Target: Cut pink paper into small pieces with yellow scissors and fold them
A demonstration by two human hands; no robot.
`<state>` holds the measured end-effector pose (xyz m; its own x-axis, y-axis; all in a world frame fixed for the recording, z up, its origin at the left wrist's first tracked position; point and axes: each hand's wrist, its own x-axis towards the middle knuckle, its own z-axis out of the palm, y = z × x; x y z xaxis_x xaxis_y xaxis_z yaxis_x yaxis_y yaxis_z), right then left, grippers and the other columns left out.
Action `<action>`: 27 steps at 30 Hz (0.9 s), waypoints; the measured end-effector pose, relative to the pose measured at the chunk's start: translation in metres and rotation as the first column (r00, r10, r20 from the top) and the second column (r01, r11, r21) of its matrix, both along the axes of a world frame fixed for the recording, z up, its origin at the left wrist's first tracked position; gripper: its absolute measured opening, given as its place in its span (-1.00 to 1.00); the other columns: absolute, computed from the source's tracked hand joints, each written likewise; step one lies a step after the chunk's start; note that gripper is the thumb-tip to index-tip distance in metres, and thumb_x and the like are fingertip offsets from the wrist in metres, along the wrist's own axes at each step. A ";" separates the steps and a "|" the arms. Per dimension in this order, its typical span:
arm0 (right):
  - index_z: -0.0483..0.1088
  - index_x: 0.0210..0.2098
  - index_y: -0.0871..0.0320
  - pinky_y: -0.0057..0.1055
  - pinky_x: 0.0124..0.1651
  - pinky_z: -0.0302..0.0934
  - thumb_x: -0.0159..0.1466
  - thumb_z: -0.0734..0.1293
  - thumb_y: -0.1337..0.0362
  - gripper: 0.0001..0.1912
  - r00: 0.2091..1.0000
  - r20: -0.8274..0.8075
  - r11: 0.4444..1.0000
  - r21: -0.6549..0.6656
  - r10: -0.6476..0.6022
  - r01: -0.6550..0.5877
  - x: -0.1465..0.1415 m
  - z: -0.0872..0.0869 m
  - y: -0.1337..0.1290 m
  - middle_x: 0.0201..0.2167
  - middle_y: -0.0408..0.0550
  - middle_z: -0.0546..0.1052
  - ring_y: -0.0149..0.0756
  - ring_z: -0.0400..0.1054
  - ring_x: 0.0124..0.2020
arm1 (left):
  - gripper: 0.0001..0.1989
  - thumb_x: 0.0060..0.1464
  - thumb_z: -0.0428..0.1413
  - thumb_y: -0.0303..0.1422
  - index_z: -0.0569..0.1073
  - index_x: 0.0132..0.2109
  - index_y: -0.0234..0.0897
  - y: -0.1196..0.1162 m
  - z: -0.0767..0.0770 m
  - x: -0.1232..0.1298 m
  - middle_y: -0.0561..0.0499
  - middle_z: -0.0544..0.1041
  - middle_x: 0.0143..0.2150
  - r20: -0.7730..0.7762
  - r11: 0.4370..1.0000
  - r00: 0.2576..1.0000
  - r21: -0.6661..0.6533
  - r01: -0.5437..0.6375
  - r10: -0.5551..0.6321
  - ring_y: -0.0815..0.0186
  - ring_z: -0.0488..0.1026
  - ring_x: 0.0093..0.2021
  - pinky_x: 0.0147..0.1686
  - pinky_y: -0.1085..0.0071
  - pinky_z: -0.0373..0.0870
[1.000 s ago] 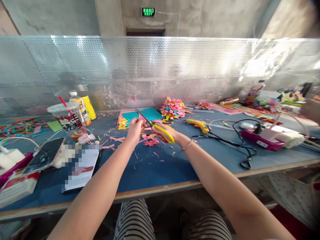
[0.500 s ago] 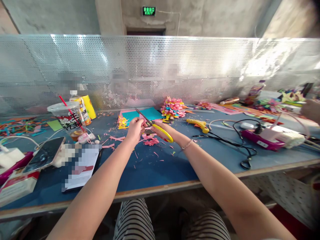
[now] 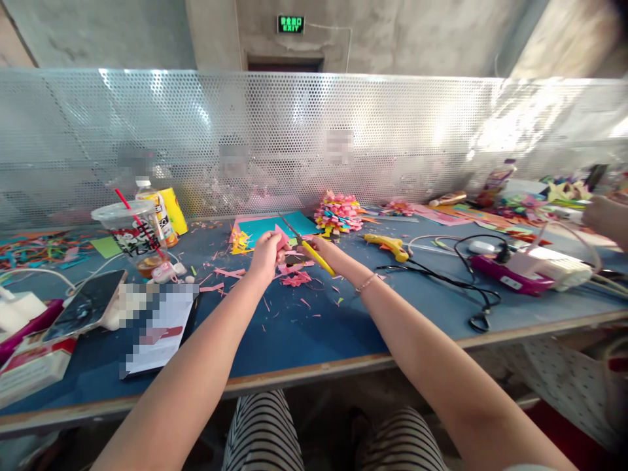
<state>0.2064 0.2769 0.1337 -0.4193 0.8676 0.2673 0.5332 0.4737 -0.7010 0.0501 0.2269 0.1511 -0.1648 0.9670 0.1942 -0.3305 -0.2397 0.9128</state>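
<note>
Pink paper pinched in left hand; right hand grips yellow-handled scissors. Blades just swung off the paper, now pointing 11 o'clock: looks between snips. From hands: teal sheet at 12, pink paper cluster at 1, scraps at 6 on desk, yellow glue gun at 3.

The left hand pinches pink paper; the right hand holds yellow-handled scissors
</note>
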 end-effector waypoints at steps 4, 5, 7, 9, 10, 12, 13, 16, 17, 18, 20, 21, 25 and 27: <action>0.30 -0.27 0.24 -0.38 -0.26 0.14 0.08 0.34 0.13 -0.67 0.926 0.311 0.968 0.192 -0.214 0.160 0.007 -0.013 0.013 -0.32 0.13 0.44 -0.13 0.32 -0.25 | -0.93 -0.14 0.03 -0.36 0.31 -0.45 -0.28 0.007 -0.005 -0.003 0.11 0.38 -0.58 -0.072 0.994 0.993 -0.034 -0.100 0.098 0.47 0.25 -0.62 -0.62 0.55 0.13; 0.32 -0.26 0.25 -0.33 -0.18 0.15 0.07 0.34 0.18 -0.69 0.915 0.333 0.959 0.238 -0.227 0.151 0.007 -0.015 0.014 -0.26 0.17 0.43 -0.09 0.30 -0.17 | -0.92 -0.16 0.06 -0.36 0.34 -0.45 -0.28 0.009 -0.008 -0.003 0.12 0.38 -0.57 -0.093 0.990 0.986 -0.017 -0.141 0.139 0.47 0.28 -0.58 -0.58 0.55 0.15; 0.37 -0.26 0.25 -0.28 -0.06 0.13 0.08 0.33 0.23 -0.74 0.942 0.265 0.946 0.301 -0.206 0.122 0.005 -0.013 0.014 -0.18 0.16 0.41 -0.10 0.26 -0.08 | -0.91 -0.20 0.11 -0.36 0.39 -0.47 -0.29 0.012 -0.012 -0.004 0.13 0.38 -0.56 -0.131 0.980 0.971 0.040 -0.195 0.199 0.46 0.29 -0.53 -0.53 0.55 0.17; 0.38 -0.26 0.24 -0.32 -0.09 0.17 0.14 0.26 0.17 -0.73 0.993 0.082 0.965 0.256 -0.084 0.061 0.001 -0.008 0.012 -0.21 0.08 0.43 -0.20 0.29 -0.14 | -0.91 -0.19 0.12 -0.35 0.41 -0.50 -0.30 0.014 -0.015 -0.004 0.12 0.39 -0.56 -0.186 0.980 0.963 0.086 -0.179 0.193 0.45 0.28 -0.52 -0.50 0.53 0.17; 0.38 -0.25 0.23 -0.36 -0.16 0.21 0.17 0.22 0.13 -0.70 1.000 -0.029 0.981 0.194 0.004 0.001 0.000 -0.005 0.010 -0.26 0.03 0.44 -0.28 0.31 -0.22 | -0.90 -0.18 0.12 -0.34 0.42 -0.51 -0.30 0.014 -0.016 -0.003 0.11 0.40 -0.56 -0.218 0.982 0.960 0.100 -0.158 0.177 0.44 0.29 -0.51 -0.49 0.52 0.18; 0.38 -0.24 0.21 -0.43 -0.30 0.22 0.17 0.20 0.06 -0.65 0.964 -0.223 0.990 0.048 0.143 -0.136 -0.003 0.000 0.006 -0.35 -0.05 0.45 -0.38 0.31 -0.38 | -0.89 -0.16 0.12 -0.33 0.45 -0.47 -0.30 0.015 -0.019 -0.002 0.09 0.44 -0.53 -0.275 0.984 0.949 0.129 -0.119 0.151 0.42 0.32 -0.49 -0.45 0.50 0.21; 0.38 -0.25 0.21 -0.46 -0.34 0.21 0.15 0.22 0.05 -0.64 0.939 -0.293 0.981 -0.005 0.182 -0.192 -0.004 0.002 0.004 -0.39 -0.08 0.45 -0.42 0.30 -0.42 | -0.88 -0.16 0.13 -0.33 0.47 -0.44 -0.30 0.016 -0.020 -0.002 0.07 0.46 -0.50 -0.293 0.984 0.945 0.143 -0.106 0.144 0.41 0.34 -0.47 -0.43 0.50 0.23; 0.38 -0.40 0.24 -0.51 -0.40 0.17 0.05 0.32 0.07 -0.68 0.892 -0.408 0.964 -0.088 0.195 -0.251 -0.007 0.003 0.001 -0.49 -0.13 0.43 -0.48 0.27 -0.49 | -0.85 -0.18 0.15 -0.35 0.46 -0.38 -0.31 0.020 -0.024 -0.002 0.05 0.47 -0.46 -0.304 0.979 0.939 0.171 -0.115 0.163 0.40 0.36 -0.45 -0.41 0.49 0.26; 0.36 -0.45 0.24 -0.52 -0.43 0.15 0.03 0.34 0.07 -0.68 0.882 -0.434 0.962 -0.104 0.184 -0.251 -0.007 0.003 0.000 -0.53 -0.15 0.41 -0.50 0.25 -0.52 | -0.86 -0.18 0.15 -0.36 0.43 -0.38 -0.31 0.022 -0.025 -0.002 0.06 0.45 -0.48 -0.299 0.975 0.936 0.173 -0.137 0.184 0.41 0.36 -0.47 -0.42 0.49 0.27; 0.35 -0.49 0.24 -0.53 -0.46 0.13 0.00 0.36 0.07 -0.68 0.874 -0.456 0.961 -0.120 0.169 -0.248 -0.007 0.002 0.000 -0.56 -0.17 0.39 -0.52 0.23 -0.55 | -0.87 -0.19 0.15 -0.37 0.40 -0.40 -0.30 0.023 -0.026 -0.002 0.08 0.43 -0.50 -0.296 0.971 0.932 0.174 -0.161 0.207 0.42 0.35 -0.49 -0.44 0.49 0.27; 0.33 -0.52 0.24 -0.54 -0.53 0.07 -0.03 0.38 0.05 -0.66 0.866 -0.480 0.958 -0.152 0.143 -0.243 -0.008 0.002 0.000 -0.62 -0.20 0.36 -0.54 0.17 -0.61 | -0.88 -0.19 0.15 -0.41 0.35 -0.44 -0.29 0.024 -0.027 -0.002 0.10 0.38 -0.54 -0.307 0.967 0.923 0.168 -0.189 0.234 0.43 0.34 -0.52 -0.46 0.50 0.28; 0.33 -0.53 0.24 -0.54 -0.55 0.05 -0.04 0.39 0.04 -0.65 0.865 -0.483 0.957 -0.161 0.137 -0.242 -0.008 0.003 -0.001 -0.65 -0.21 0.34 -0.55 0.14 -0.63 | -0.89 -0.18 0.14 -0.42 0.33 -0.44 -0.29 0.024 -0.026 -0.001 0.10 0.38 -0.54 -0.314 0.971 0.923 0.151 -0.184 0.224 0.43 0.34 -0.52 -0.46 0.50 0.28; 0.29 -0.56 0.23 -0.54 -0.57 0.02 -0.08 0.41 0.03 -0.62 0.869 -0.476 0.963 -0.145 0.133 -0.227 -0.009 0.005 -0.003 -0.68 -0.24 0.31 -0.56 0.12 -0.65 | -0.90 -0.11 0.12 -0.37 0.36 -0.39 -0.28 0.014 -0.019 0.005 0.05 0.43 -0.48 -0.251 0.998 0.966 0.022 -0.062 0.066 0.39 0.40 -0.47 -0.43 0.44 0.36; 0.28 -0.56 0.22 -0.53 -0.55 0.05 -0.08 0.42 0.02 -0.61 0.871 -0.474 0.966 -0.136 0.132 -0.221 -0.008 0.005 -0.004 -0.67 -0.24 0.31 -0.54 0.15 -0.63 | -0.85 -0.09 0.13 -0.30 0.38 -0.36 -0.29 0.008 -0.015 0.009 0.03 0.44 -0.45 -0.220 1.000 0.975 -0.009 -0.015 0.012 0.38 0.40 -0.45 -0.42 0.42 0.38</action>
